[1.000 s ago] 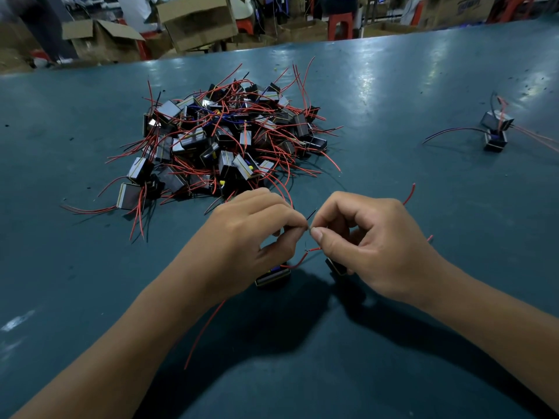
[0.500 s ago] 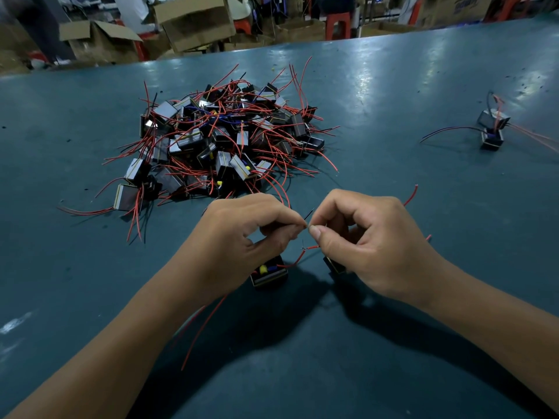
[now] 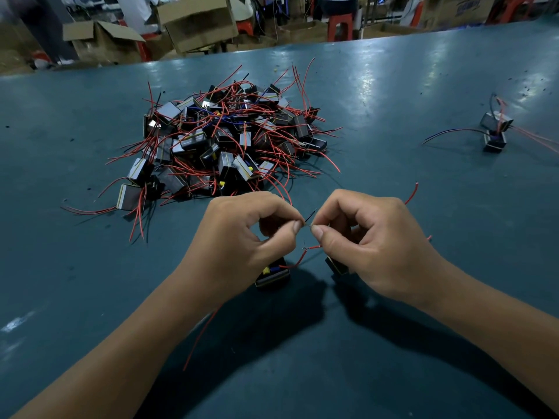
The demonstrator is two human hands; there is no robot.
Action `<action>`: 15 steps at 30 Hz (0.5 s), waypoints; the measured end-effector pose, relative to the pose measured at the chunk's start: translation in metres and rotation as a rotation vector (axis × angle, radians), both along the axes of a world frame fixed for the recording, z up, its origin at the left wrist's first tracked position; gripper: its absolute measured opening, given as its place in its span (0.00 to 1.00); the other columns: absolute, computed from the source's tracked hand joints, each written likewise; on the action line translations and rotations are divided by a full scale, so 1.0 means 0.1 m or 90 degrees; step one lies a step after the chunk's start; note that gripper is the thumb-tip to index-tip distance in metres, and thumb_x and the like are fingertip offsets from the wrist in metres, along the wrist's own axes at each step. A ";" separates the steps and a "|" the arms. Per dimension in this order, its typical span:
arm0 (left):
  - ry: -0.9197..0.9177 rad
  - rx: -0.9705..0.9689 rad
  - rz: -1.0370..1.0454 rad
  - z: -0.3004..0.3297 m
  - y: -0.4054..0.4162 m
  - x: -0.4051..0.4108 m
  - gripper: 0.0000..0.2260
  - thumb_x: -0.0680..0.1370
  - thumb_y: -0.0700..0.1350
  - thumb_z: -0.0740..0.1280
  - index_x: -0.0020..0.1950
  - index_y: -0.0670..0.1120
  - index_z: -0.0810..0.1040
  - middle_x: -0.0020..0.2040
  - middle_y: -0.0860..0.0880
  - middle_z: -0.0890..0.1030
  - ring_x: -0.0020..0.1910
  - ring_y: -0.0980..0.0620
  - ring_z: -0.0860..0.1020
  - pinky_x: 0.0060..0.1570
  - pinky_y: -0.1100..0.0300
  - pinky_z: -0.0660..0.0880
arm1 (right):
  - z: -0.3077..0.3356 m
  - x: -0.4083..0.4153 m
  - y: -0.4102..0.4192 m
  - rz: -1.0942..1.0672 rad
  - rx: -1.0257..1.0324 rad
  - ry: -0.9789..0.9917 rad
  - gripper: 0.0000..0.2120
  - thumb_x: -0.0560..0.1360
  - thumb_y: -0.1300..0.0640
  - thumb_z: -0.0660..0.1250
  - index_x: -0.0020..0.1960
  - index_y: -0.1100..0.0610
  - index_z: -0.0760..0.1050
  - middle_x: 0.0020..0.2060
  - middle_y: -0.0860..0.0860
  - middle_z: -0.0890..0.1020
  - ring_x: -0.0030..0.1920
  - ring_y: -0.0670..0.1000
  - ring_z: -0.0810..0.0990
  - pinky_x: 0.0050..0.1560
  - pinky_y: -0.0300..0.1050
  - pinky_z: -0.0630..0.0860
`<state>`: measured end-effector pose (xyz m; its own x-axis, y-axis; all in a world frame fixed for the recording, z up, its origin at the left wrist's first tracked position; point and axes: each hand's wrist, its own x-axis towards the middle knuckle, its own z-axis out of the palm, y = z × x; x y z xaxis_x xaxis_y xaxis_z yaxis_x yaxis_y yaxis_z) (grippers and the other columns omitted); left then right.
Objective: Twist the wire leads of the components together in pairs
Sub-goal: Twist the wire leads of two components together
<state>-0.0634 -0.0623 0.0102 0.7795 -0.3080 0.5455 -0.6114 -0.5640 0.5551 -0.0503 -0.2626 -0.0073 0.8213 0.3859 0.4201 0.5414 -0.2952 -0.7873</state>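
My left hand [image 3: 242, 237] and my right hand [image 3: 366, 237] meet at centre, each pinching thin wire leads [image 3: 308, 222] between thumb and forefinger, fingertips almost touching. Two small black components hang below the hands: one with a yellow and blue spot [image 3: 272, 275] under my left hand, another [image 3: 337, 265] half hidden under my right hand. Red leads [image 3: 301, 258] run between them. One long red lead [image 3: 201, 337] trails under my left forearm.
A big pile of black components with red leads [image 3: 223, 137] lies just beyond my hands on the teal table [image 3: 393, 358]. A joined pair of components [image 3: 494, 131] sits at the far right. Cardboard boxes [image 3: 196, 22] and red stools stand behind the table.
The hands have stayed together at the same spot. The fingertips shifted slightly on the leads, and the left component turned a little, showing its yellow spot.
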 end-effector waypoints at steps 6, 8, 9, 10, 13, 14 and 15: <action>0.097 -0.058 0.001 0.02 0.00 -0.02 0.03 0.73 0.38 0.70 0.41 0.44 0.83 0.34 0.53 0.82 0.34 0.57 0.78 0.37 0.68 0.72 | 0.00 -0.01 0.00 -0.005 0.003 -0.003 0.05 0.74 0.57 0.68 0.39 0.52 0.76 0.26 0.49 0.75 0.26 0.44 0.70 0.29 0.37 0.67; 0.184 -0.161 0.025 0.04 0.08 0.04 0.05 0.72 0.39 0.68 0.40 0.45 0.83 0.33 0.52 0.82 0.32 0.60 0.77 0.35 0.69 0.72 | 0.02 0.00 -0.02 -0.021 0.012 -0.007 0.06 0.73 0.58 0.68 0.38 0.53 0.75 0.26 0.50 0.75 0.25 0.45 0.70 0.28 0.36 0.67; 0.209 -0.193 0.031 0.05 0.13 0.07 0.05 0.72 0.39 0.67 0.40 0.45 0.83 0.33 0.51 0.82 0.32 0.60 0.77 0.35 0.69 0.73 | 0.03 0.01 -0.03 -0.024 0.020 -0.005 0.06 0.73 0.59 0.68 0.38 0.53 0.75 0.27 0.50 0.75 0.25 0.45 0.70 0.28 0.37 0.68; 0.217 -0.198 0.027 0.05 0.17 0.09 0.05 0.73 0.40 0.67 0.41 0.45 0.83 0.34 0.51 0.83 0.33 0.60 0.78 0.36 0.69 0.74 | 0.04 0.01 -0.04 -0.021 0.026 0.001 0.06 0.73 0.59 0.68 0.38 0.53 0.75 0.27 0.50 0.75 0.25 0.45 0.71 0.28 0.38 0.69; 0.170 -0.120 -0.027 0.02 0.17 0.08 0.04 0.77 0.42 0.69 0.50 0.47 0.83 0.43 0.51 0.85 0.42 0.54 0.82 0.45 0.62 0.77 | 0.04 0.00 -0.02 -0.001 0.020 0.013 0.05 0.74 0.58 0.68 0.40 0.54 0.77 0.27 0.50 0.75 0.25 0.47 0.72 0.27 0.42 0.70; 0.136 -0.083 -0.046 0.01 0.15 0.07 0.05 0.78 0.44 0.70 0.53 0.47 0.82 0.46 0.51 0.84 0.45 0.50 0.82 0.47 0.59 0.77 | 0.04 -0.01 -0.02 0.003 0.017 0.014 0.05 0.74 0.57 0.68 0.40 0.54 0.77 0.27 0.49 0.75 0.25 0.47 0.72 0.27 0.42 0.70; 0.094 -0.043 -0.063 0.00 0.12 0.07 0.07 0.78 0.46 0.71 0.55 0.47 0.82 0.47 0.52 0.84 0.46 0.49 0.81 0.47 0.57 0.77 | 0.04 -0.01 -0.01 0.005 0.017 0.015 0.05 0.75 0.57 0.68 0.40 0.54 0.77 0.27 0.48 0.75 0.25 0.46 0.72 0.27 0.40 0.70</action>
